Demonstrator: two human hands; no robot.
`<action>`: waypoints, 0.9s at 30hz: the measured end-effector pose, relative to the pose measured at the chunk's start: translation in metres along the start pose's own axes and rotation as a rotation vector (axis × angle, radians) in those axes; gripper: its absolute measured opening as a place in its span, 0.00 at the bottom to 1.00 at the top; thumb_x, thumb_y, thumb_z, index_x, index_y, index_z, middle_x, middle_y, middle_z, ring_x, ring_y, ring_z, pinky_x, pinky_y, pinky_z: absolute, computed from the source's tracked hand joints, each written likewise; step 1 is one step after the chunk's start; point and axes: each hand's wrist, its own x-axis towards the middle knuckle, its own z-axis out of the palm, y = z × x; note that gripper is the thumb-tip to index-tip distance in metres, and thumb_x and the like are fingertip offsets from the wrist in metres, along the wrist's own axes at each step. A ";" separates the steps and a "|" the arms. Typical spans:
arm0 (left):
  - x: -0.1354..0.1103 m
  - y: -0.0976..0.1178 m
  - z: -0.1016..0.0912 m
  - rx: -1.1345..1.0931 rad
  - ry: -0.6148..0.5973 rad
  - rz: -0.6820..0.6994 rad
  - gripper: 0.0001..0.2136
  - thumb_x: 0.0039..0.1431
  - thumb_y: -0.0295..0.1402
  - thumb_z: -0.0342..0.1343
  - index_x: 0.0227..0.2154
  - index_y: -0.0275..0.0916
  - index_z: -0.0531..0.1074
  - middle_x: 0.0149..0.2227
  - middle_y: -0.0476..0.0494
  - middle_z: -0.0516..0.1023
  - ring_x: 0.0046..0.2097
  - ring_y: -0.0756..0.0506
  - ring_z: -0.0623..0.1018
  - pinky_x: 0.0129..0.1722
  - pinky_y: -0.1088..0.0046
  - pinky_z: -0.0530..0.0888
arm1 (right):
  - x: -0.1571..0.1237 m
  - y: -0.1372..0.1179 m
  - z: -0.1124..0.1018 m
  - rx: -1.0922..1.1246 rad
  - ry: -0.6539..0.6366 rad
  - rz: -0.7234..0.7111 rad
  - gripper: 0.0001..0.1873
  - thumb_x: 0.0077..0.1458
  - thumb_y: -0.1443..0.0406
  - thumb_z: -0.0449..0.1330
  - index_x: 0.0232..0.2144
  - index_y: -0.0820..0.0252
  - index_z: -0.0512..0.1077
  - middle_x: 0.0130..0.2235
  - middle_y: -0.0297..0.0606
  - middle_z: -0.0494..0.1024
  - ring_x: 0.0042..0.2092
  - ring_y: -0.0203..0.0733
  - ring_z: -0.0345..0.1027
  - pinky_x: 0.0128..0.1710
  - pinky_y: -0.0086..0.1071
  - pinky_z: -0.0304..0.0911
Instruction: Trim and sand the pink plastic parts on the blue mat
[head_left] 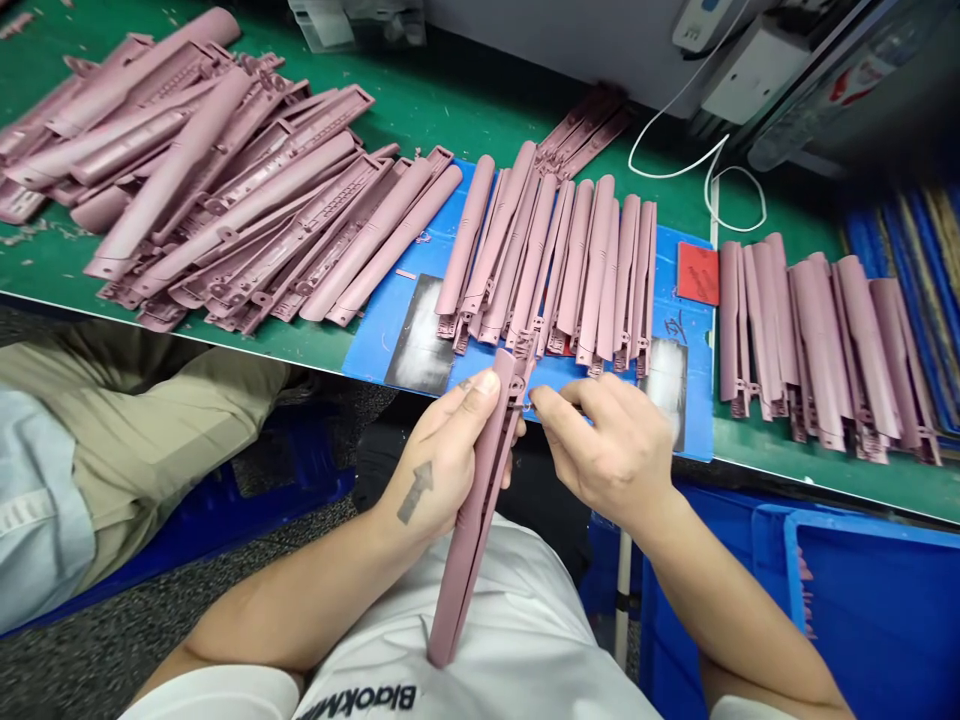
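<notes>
My left hand [442, 445] is wrapped round a long pink plastic housing [471, 530], thumb on top near its upper end. The housing slants down toward my shirt, its open slotted side facing right. My right hand [615, 440] is closed in a pinch just right of that upper end. A small dark tip shows between its fingertips and the housing, too small to name. Right beyond both hands lies a row of similar pink housings [570, 265] on a blue mat [697, 400], partly overlapping one another.
A large heap of pink housings [225, 190] covers the green table [480, 110] at left. More pink housings [817, 345] lie at right, near a red card [697, 273]. A white cable [679, 175] curls behind. A blue crate [877, 570] stands lower right; another person's leg [165, 430] is at left.
</notes>
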 end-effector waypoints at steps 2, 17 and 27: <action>0.000 0.000 0.001 -0.004 0.002 -0.017 0.30 0.55 0.64 0.70 0.37 0.38 0.76 0.29 0.49 0.77 0.20 0.52 0.72 0.17 0.77 0.69 | -0.004 -0.003 0.000 0.008 -0.010 0.003 0.07 0.70 0.70 0.62 0.45 0.59 0.80 0.32 0.37 0.76 0.33 0.43 0.57 0.35 0.39 0.52; 0.002 -0.003 0.001 -0.116 -0.004 0.015 0.25 0.58 0.55 0.73 0.44 0.36 0.83 0.32 0.46 0.77 0.32 0.51 0.74 0.33 0.79 0.75 | -0.022 -0.016 -0.005 0.062 -0.095 -0.010 0.06 0.71 0.68 0.63 0.47 0.61 0.81 0.32 0.37 0.78 0.32 0.42 0.59 0.33 0.40 0.51; 0.003 -0.005 0.001 -0.118 0.008 -0.039 0.29 0.54 0.58 0.74 0.46 0.38 0.84 0.34 0.47 0.75 0.31 0.51 0.70 0.28 0.77 0.70 | -0.024 -0.017 -0.012 0.225 -0.164 -0.028 0.14 0.77 0.62 0.57 0.44 0.60 0.82 0.30 0.35 0.78 0.32 0.41 0.63 0.34 0.39 0.55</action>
